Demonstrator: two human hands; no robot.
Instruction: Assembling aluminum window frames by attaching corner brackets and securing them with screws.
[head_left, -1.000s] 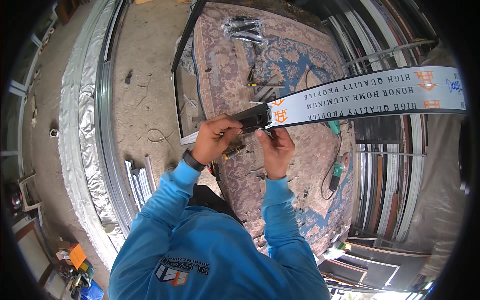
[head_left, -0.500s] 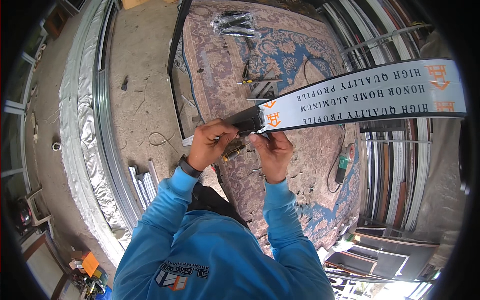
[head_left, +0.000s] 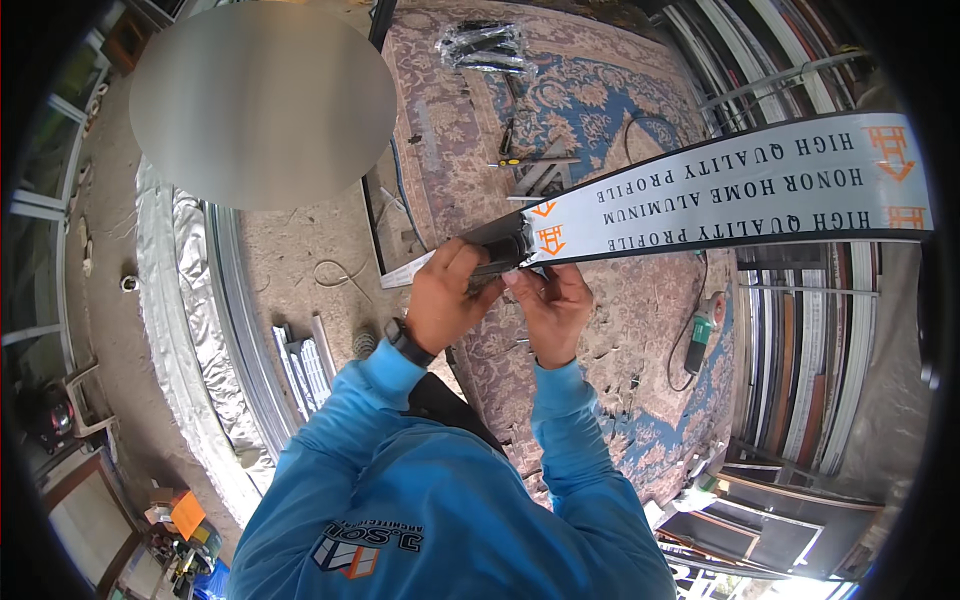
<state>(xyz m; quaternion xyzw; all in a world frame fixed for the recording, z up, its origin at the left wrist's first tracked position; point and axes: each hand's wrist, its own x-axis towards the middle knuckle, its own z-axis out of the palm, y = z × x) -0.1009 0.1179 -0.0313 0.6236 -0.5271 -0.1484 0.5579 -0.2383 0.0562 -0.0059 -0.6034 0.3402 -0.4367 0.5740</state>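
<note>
A long dark aluminium profile (head_left: 720, 195) with printed white protective film stretches from the middle to the far right. Its bare dark end (head_left: 500, 240) shows beyond the film's ragged edge. My left hand (head_left: 448, 295) is closed around this end, fingers curled over it and thumb towards the right hand. Just under the lower edge, by the film's end, my right hand (head_left: 550, 308) is closed in a pinch. What lies between its fingertips is too small to tell. The two thumbs are close together.
A patterned carpet (head_left: 640, 420) lies below, with a green angle grinder (head_left: 698, 345), a metal square (head_left: 545, 175) and plastic-wrapped dark parts (head_left: 482, 47). A dark frame (head_left: 385, 215) stands left of the carpet. Racked profiles (head_left: 800, 370) line the right. A blurred oval hides the upper left.
The view has shifted slightly. My left hand has come nearer the right one and covers more of the profile's end. A yellow-and-black handle beneath the hands is now hidden.
</note>
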